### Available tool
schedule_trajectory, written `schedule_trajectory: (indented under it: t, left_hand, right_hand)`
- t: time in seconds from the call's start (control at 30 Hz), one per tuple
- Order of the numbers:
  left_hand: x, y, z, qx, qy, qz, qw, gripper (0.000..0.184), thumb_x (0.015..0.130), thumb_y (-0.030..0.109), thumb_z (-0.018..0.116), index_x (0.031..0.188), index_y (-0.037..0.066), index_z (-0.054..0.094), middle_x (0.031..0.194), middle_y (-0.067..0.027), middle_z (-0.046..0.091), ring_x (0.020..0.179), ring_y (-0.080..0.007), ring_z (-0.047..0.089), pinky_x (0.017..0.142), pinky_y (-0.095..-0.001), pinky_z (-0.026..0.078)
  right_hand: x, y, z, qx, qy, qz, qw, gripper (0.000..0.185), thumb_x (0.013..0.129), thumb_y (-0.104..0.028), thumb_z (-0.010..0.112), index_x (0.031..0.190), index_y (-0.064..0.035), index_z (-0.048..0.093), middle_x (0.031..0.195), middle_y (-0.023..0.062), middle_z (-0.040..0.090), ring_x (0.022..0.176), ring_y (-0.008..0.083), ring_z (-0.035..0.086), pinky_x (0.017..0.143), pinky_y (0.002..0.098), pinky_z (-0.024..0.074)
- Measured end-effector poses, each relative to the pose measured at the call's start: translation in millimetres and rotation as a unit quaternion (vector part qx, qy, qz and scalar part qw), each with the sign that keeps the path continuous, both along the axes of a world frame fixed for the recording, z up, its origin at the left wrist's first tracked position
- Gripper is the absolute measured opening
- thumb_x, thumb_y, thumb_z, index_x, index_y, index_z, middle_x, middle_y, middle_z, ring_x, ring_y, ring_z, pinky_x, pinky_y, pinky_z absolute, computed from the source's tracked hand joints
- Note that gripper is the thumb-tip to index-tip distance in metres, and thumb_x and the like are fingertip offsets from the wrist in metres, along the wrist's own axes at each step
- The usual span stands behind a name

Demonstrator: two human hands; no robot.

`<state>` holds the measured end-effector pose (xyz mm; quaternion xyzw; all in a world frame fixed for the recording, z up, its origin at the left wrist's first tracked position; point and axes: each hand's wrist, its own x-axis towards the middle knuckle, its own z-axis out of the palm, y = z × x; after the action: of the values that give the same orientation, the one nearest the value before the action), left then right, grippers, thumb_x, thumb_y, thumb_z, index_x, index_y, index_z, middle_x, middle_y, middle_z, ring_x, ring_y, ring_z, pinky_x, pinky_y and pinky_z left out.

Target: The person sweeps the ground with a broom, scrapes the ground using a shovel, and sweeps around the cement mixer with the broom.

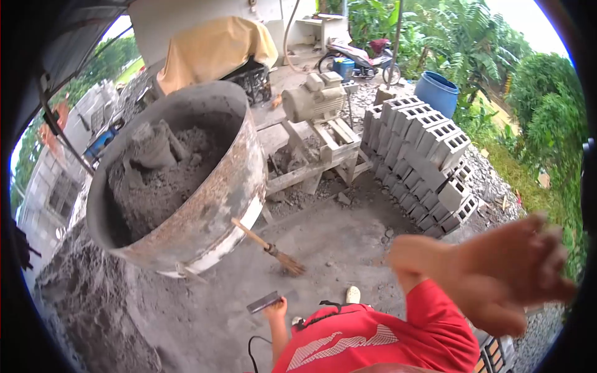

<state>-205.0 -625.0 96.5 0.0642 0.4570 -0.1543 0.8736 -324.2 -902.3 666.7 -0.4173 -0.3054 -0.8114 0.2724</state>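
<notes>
My left hand (277, 309), low in the middle, holds a dark flat rectangular object (263, 302). My right hand (519, 273) is raised close to the camera at the right, slightly blurred. Its thumb and fingers are apart, and nothing shows in it. Between the arms is my red shirt (354, 339). Ahead of my left hand, a straw broom (286, 260) has its wooden handle against a large round metal mixer drum (233, 186). The drum holds grey crumbly material (155, 196).
A motor (314, 99) sits behind the drum on a frame (311, 174). Hollow concrete blocks (420, 149) are stacked at the right, near a blue barrel (437, 94). A grey sand pile (93, 298) lies left. A motorcycle (364, 59) stands behind.
</notes>
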Motion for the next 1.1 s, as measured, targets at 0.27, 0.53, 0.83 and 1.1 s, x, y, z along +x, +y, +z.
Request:
schedule_trajectory:
  t: [0.27, 0.53, 0.83, 1.1]
  left_hand:
    - [18.1, -2.0, -4.3, -0.027, -0.046, 0.001, 0.999, 0.033, 0.073, 0.044, 0.051, 0.077, 0.012, 0.057, 0.075, -0.0053, 0.06, 0.067, -0.0211, 0.054, 0.059, -0.0348, 0.043]
    - [22.4, 36.1, -25.1, -0.082, -0.09, -0.028, 0.992, 0.04, 0.077, 0.05, 0.046, 0.086, 0.012, 0.056, 0.08, -0.0058, 0.06, 0.073, -0.0234, 0.055, 0.062, -0.037, 0.045]
    - [-7.6, 41.5, -50.1, -0.127, -0.027, 0.021, 0.991, 0.037, 0.072, 0.047, 0.052, 0.084, 0.013, 0.057, 0.078, -0.0037, 0.061, 0.07, -0.0148, 0.057, 0.061, -0.034, 0.043]
    - [-18.5, 16.0, 29.0, -0.266, 0.179, 0.235, 0.918, 0.04, 0.083, 0.042, 0.039, 0.088, 0.007, 0.059, 0.086, -0.0057, 0.062, 0.072, -0.0212, 0.056, 0.065, -0.0348, 0.044]
  right_hand:
    - [-33.7, -25.3, 52.6, -0.139, 0.094, -0.02, 0.986, 0.057, 0.069, -0.046, 0.065, 0.109, -0.0112, 0.044, 0.088, 0.0025, 0.043, 0.08, 0.0185, 0.04, 0.072, 0.034, 0.0338]
    - [-31.6, -50.3, 26.3, -0.097, 0.105, -0.034, 0.989, 0.048, 0.072, -0.041, 0.063, 0.105, -0.0099, 0.047, 0.083, 0.0021, 0.044, 0.074, 0.0164, 0.039, 0.067, 0.0317, 0.0338]
    - [13.8, -69.9, 1.7, -0.037, 0.156, -0.033, 0.986, 0.038, 0.075, -0.034, 0.06, 0.101, -0.0083, 0.051, 0.077, 0.0016, 0.045, 0.067, 0.0142, 0.039, 0.062, 0.0292, 0.0339]
    - [27.9, -85.5, -33.6, -0.05, 0.213, -0.03, 0.975, 0.029, 0.078, -0.028, 0.058, 0.097, -0.007, 0.054, 0.072, 0.0012, 0.045, 0.061, 0.0122, 0.039, 0.057, 0.0269, 0.0339]
